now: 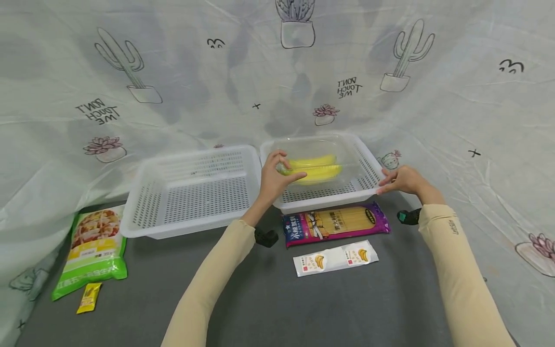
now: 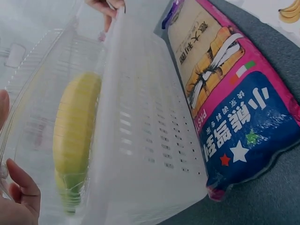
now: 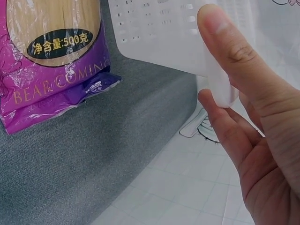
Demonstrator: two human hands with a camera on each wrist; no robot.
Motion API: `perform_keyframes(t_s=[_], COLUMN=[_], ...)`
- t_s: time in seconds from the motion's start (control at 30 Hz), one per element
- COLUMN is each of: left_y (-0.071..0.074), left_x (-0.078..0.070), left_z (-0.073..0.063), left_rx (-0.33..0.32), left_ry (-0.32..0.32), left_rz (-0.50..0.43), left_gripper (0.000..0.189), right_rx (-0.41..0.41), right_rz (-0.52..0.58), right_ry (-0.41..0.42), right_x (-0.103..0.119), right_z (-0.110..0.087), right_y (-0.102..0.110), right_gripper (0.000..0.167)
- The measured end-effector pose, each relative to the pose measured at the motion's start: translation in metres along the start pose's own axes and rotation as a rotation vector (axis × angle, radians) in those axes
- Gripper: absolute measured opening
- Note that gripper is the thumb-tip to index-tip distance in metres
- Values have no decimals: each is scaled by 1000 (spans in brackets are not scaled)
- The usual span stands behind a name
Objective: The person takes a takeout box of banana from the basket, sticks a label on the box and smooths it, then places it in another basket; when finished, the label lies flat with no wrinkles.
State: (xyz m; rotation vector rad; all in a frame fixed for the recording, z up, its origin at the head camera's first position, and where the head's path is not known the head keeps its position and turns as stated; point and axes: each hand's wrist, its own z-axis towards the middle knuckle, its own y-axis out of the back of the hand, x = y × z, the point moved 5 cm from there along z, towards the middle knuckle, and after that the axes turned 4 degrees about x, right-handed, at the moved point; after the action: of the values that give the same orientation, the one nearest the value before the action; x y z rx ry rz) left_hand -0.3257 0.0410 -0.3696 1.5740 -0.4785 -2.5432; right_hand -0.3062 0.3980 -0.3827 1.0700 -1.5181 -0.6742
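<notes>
My left hand (image 1: 273,178) grips the left end of a clear plastic box (image 1: 347,156), thumb and fingers curled at its edge. Inside it lie long yellow bananas (image 1: 318,171) with green ends. The box sits within the right white basket (image 1: 329,200), overlapping its rim in the left wrist view. With thumb above and fingers below, my right hand (image 1: 405,180) pinches the rim at that basket's front right corner. In the right wrist view the rim (image 3: 220,86) runs between thumb and fingers.
A second white basket (image 1: 173,224) stands to the left. A pasta packet (image 1: 336,224) lies before the right basket, with a white banana-print packet (image 1: 336,258) nearer. At far left are a green-yellow food bag (image 1: 93,246) and a small yellow packet (image 1: 89,298). A printed cloth (image 1: 182,96) hangs behind.
</notes>
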Motion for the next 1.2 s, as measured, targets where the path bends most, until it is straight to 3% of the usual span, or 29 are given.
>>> perform_keyframes(t_s=[0.27,0.53,0.8,1.2], left_y=[15,28,44,63], left_x=[-12,-19,-31,-55], left_z=[-12,-28,-44,-83], left_rx=[33,24,17,-31], left_ry=[24,51,52,16], left_rz=[0,-22,-42,-56], left_gripper=[39,39,39,37], right_rx=[19,-5,-4,-6], right_rz=[-1,-8,-27,-37], right_ry=[-9,54,46,34], right_x=[1,7,7,5], right_z=[-1,-7,-7,-5], right_y=[0,2,5,4], right_gripper=[48,38,43,43])
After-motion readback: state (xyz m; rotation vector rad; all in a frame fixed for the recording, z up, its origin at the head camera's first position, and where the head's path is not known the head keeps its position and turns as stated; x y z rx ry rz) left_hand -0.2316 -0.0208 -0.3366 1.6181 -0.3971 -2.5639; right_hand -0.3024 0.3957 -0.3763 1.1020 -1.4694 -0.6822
